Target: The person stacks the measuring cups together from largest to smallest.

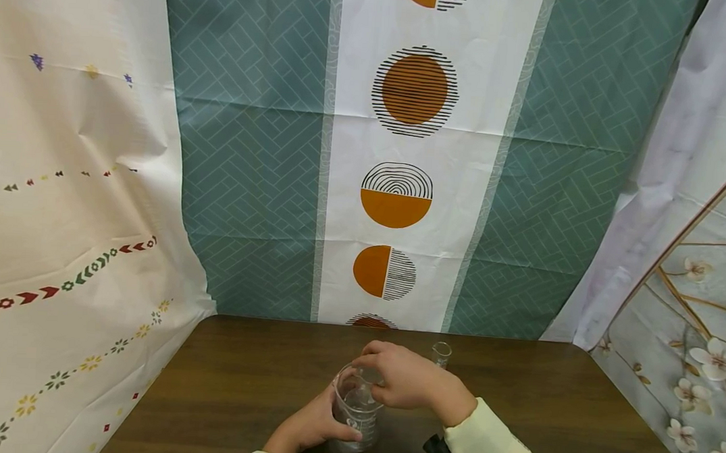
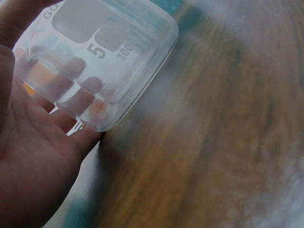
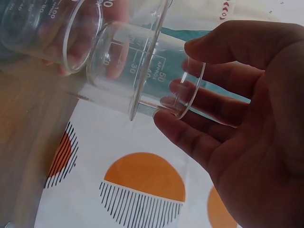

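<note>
A large clear glass beaker [image 1: 357,429] stands on the table near its front. My left hand [image 1: 313,422] grips its side, fingers wrapped round the glass, as the left wrist view also shows with the beaker's wall [image 2: 142,61] and white markings. My right hand [image 1: 406,377] is over the beaker's mouth. In the right wrist view it holds a small 50 ml beaker [image 3: 164,71] by the rim, thumb on one side and fingers on the other. The small beaker is partly inside the large one. Deeper in sits a third, graduated beaker [image 3: 35,28], its rim close to the small beaker's base.
Behind my right hand stands a narrow glass vessel [image 1: 441,352], its lower part hidden. A small black object [image 1: 437,450] is beside my right sleeve. The brown wooden table [image 1: 259,370] ends at a patterned cloth backdrop [image 1: 249,181], with more cloth at both sides.
</note>
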Action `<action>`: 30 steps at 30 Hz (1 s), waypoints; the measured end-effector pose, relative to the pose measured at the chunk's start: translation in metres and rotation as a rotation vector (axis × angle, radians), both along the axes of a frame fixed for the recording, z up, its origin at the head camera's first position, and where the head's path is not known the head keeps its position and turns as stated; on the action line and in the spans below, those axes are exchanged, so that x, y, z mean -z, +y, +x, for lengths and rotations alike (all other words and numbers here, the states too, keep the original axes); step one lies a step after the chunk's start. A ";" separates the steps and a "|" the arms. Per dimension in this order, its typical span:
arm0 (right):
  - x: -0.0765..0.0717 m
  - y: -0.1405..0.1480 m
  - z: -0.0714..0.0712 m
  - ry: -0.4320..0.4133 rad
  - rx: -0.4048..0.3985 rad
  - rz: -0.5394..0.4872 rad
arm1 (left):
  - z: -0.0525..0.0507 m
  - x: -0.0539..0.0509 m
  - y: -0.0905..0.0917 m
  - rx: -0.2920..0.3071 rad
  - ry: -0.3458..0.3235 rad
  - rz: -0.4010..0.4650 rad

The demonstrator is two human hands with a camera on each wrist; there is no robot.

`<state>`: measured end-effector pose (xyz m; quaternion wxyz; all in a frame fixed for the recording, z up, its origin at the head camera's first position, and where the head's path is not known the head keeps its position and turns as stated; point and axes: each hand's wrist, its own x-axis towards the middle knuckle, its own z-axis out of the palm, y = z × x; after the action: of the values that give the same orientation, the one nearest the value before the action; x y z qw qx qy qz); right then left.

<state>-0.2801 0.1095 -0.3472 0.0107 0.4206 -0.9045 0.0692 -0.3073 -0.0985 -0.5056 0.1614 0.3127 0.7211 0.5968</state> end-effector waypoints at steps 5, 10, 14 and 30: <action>0.002 -0.001 -0.002 -0.019 0.000 0.005 | 0.000 -0.001 0.000 0.012 0.001 0.001; 0.004 -0.001 -0.004 -0.022 -0.005 0.007 | 0.000 -0.002 -0.001 0.011 0.004 -0.007; 0.005 -0.002 -0.005 -0.021 -0.013 0.006 | 0.000 -0.003 -0.001 0.002 0.008 -0.016; 0.009 -0.005 -0.008 -0.030 -0.036 0.014 | 0.003 -0.001 -0.002 -0.030 0.003 -0.049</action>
<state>-0.2883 0.1045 -0.3562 -0.0070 0.4357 -0.8974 0.0694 -0.3044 -0.1006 -0.5043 0.1591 0.2986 0.7405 0.5807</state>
